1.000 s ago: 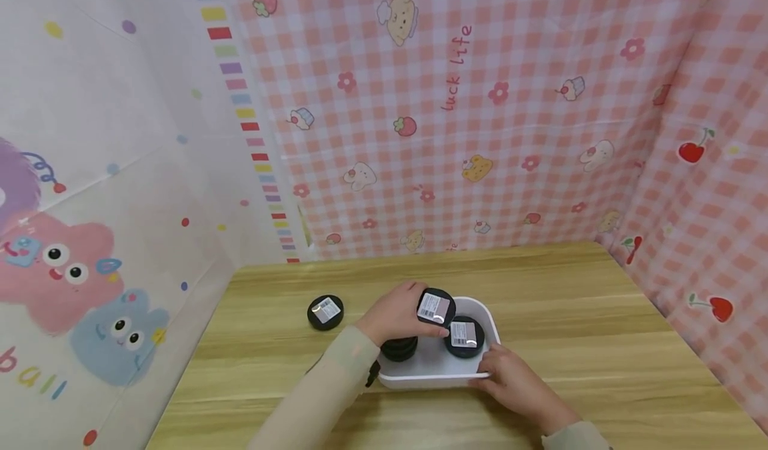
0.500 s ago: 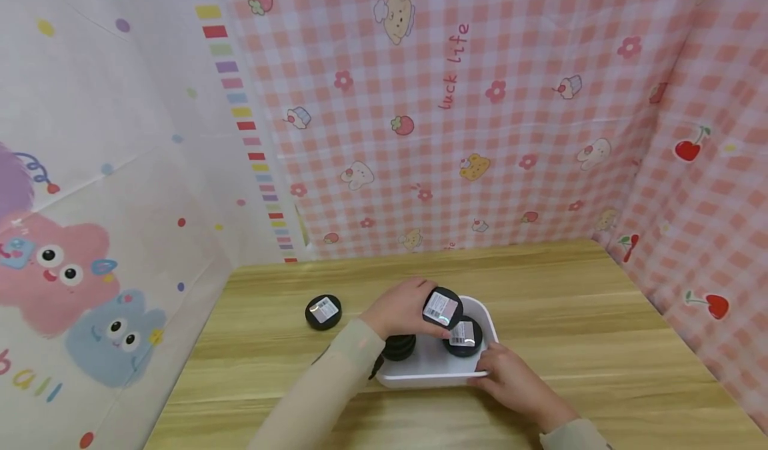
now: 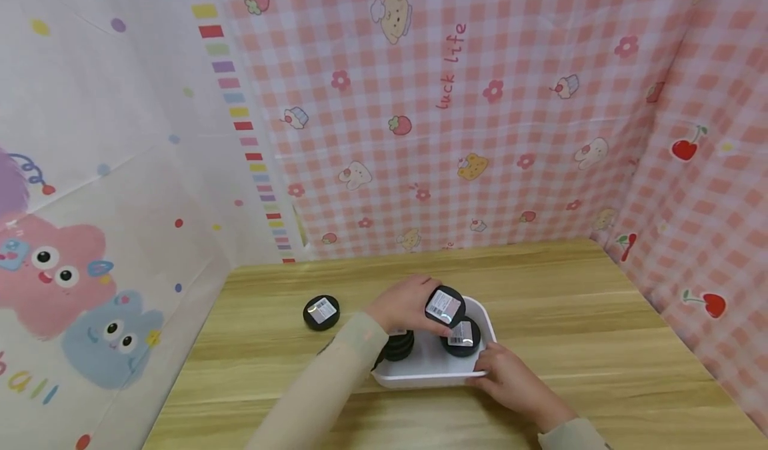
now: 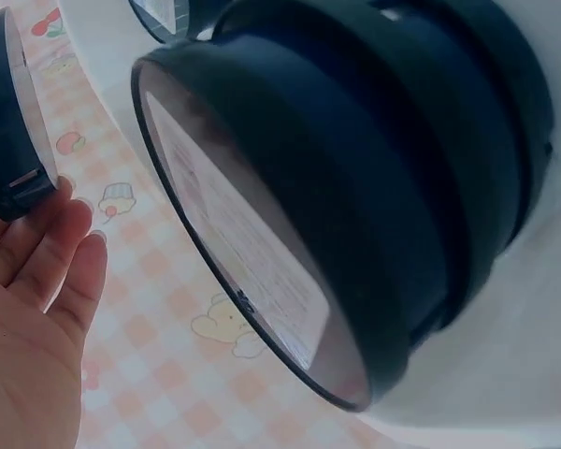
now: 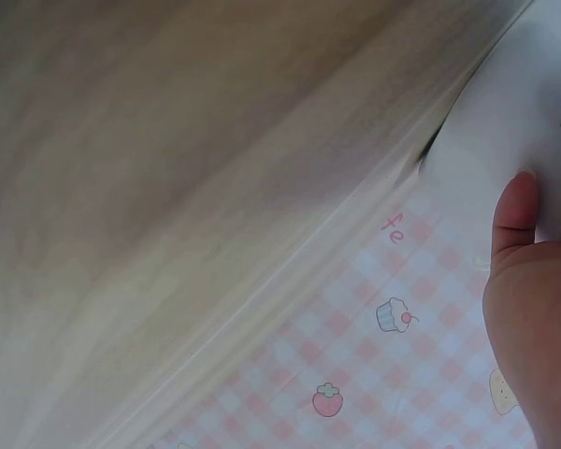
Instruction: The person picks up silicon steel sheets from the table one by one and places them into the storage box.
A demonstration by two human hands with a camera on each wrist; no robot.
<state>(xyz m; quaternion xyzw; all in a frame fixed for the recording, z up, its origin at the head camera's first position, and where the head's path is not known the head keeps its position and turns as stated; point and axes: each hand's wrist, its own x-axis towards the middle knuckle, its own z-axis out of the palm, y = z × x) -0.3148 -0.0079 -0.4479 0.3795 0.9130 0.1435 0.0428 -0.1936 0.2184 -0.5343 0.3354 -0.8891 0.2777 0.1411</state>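
Note:
My left hand (image 3: 405,307) holds a flat, round black container (image 3: 445,306) by its edge, with a white barcode label facing up. It is over the back of a white bin (image 3: 429,378), overlapping a similar labelled container (image 3: 461,338) inside at the right. At the bin's left end stands a stack of black containers (image 3: 397,350), partly covered by my left wrist; the left wrist view shows this stack (image 4: 402,187) large and close. My right hand (image 3: 510,380) grips the bin's front right corner, its thumb against the outer wall (image 5: 505,122) in the right wrist view.
Another black round container (image 3: 321,313) with a label lies on the wood-grain table (image 3: 558,303), left of the bin. Printed cloth hangs behind the table as a pink checked curtain (image 3: 372,170), with more cloth along both sides.
My left hand has carried the held container slightly to the right over the bin, closer above the container at the right end. The right hand keeps its grip on the corner.

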